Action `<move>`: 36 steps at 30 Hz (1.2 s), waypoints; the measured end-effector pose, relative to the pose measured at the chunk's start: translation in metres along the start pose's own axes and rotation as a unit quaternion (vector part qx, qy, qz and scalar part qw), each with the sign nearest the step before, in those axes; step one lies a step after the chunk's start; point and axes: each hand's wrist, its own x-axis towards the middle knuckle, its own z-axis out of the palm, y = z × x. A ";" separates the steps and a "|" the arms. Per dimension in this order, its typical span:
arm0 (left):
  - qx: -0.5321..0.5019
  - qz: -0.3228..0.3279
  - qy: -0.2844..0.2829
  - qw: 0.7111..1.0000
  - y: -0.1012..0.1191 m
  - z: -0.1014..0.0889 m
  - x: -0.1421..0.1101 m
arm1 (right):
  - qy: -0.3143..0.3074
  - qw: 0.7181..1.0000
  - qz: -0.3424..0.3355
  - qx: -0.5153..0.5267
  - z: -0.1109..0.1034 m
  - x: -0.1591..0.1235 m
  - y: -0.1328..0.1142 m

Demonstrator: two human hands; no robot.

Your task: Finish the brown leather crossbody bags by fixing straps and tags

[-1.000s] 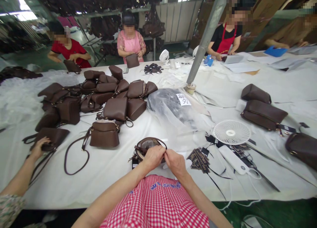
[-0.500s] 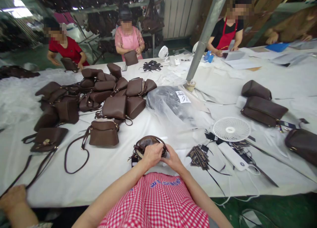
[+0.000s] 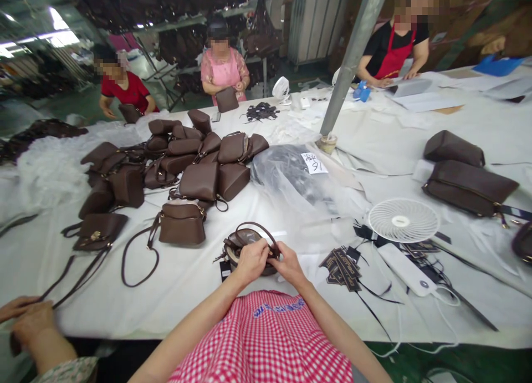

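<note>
The white table carries a large heap of brown bags on the far left, which lies as it did a second ago. The change near it is a co-worker's hand: it has left the clasped bag and now sits at the near left edge, beside a second hand, at that bag's strap

At the near middle, the brown handbag sits on the table just in front of the apron — this is where both of the person's own hands work. The left hand bends its fingers over the bag's right end; the right hand pinches in from the right, thumb and fingers nearly together on the strap base. Exactly which fingertip has which part I cannot tell

The fingertips, pressed together a second ago, now stand slightly apart, and the strap loop rises higher off the bag — so the work at this strap end seems unfinished, with both hands needed. Smallest, a black tag hangs at the bag's left end
</note>
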 end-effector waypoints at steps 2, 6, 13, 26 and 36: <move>-0.007 -0.010 0.038 0.999 -0.001 -0.001 -0.003 | 0.003 1.000 -0.002 -0.007 0.000 -0.003 0.001; -0.008 -0.038 0.095 0.995 -0.007 -0.009 -0.007 | 0.004 1.000 -0.009 -0.023 0.000 -0.006 -0.002; -0.047 -0.084 0.133 0.986 -0.020 -0.014 -0.019 | -0.004 0.998 -0.029 -0.057 -0.007 -0.006 -0.008; -0.040 0.008 0.089 0.995 -0.027 -0.027 -0.027 | 0.000 0.987 0.013 -0.161 -0.064 -0.032 0.027; -0.302 -0.046 0.058 0.951 -0.065 0.004 -0.049 | -0.048 0.973 -0.012 -0.224 -0.082 0.006 0.038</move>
